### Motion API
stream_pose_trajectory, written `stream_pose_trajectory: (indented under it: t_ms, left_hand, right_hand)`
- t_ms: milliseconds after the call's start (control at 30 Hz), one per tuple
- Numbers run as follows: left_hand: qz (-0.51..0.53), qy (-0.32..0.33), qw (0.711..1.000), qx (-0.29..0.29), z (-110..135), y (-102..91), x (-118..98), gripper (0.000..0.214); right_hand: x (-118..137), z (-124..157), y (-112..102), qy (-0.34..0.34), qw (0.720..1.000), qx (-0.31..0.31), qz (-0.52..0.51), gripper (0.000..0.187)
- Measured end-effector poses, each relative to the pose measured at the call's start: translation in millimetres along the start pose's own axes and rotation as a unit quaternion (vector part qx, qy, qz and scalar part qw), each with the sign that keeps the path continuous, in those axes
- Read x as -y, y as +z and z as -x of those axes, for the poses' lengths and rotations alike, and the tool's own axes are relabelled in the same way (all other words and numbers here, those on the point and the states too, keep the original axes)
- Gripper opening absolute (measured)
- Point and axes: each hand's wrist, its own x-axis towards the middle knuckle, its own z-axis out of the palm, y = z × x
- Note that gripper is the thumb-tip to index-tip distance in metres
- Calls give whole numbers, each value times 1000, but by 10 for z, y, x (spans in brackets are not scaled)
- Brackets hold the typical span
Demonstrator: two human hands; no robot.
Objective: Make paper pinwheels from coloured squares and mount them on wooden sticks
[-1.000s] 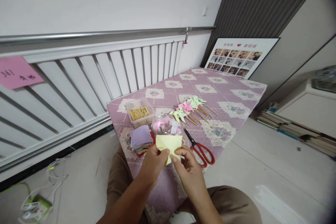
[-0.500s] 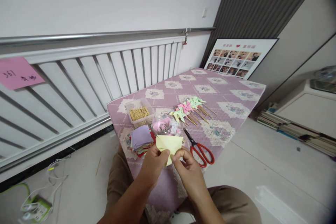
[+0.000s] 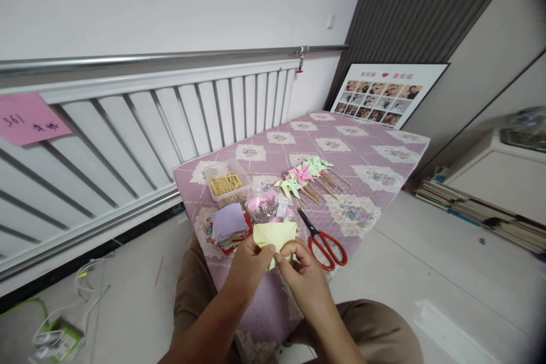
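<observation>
A pale yellow sheet of paper (image 3: pixel 275 234), marked with diagonal lines, is held between my two hands above the near end of the table. My left hand (image 3: pixel 252 259) pinches its left side, thumb on top. At the lower right, my right hand (image 3: pixel 301 264) has its thumb and fingers closed on the paper, the thumb tip close to the left thumb. Just left of it lies a stack of coloured paper squares (image 3: pixel 229 223), a purple one uppermost. Scissors with red handles (image 3: pixel 327 247) rest open-bladed to the right.
Behind the paper are a pink heart-shaped container (image 3: pixel 262 206) with small metal pieces and a clear box (image 3: pixel 228 183) of short sticks. Finished paper pinwheels (image 3: pixel 302 174) on sticks lie farther back. A radiator (image 3: pixel 170 119) runs along the table's left side.
My right thumb has moved slightly up and left toward the left thumb, bending a lower corner of the yellow paper inward. Other things on the table stay put.
</observation>
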Motion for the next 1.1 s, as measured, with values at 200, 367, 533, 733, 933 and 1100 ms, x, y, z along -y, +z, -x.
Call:
stream_pose_trajectory:
  t_ms: [200, 367, 533, 733, 933, 1100]
  left_hand:
    - [18, -13, 1000, 20, -3, 0, 16, 31]
    - [35, -18, 999, 23, 1, 18, 1, 31]
    - [42, -8, 999, 25, -9, 11, 31, 31]
    - [11, 0, 1000, 23, -2, 4, 12, 29]
    - [-38, 15, 999, 14, -6, 12, 19, 28]
    - [-78, 29, 997, -2, -24, -6, 43, 27]
  right_hand:
    - [-3, -6, -8, 20, 1000, 0, -24, 20]
    - [-61, 10, -10, 55, 997, -7, -55, 20]
    - [-80, 9, -3, 68, 996, -11, -55, 21]
    - [-85, 10, 11, 65, 996, -19, -52, 21]
    - [-80, 26, 24, 63, 996, -20, -53, 22]
    - [-50, 41, 47, 69, 995, -22, -74, 22]
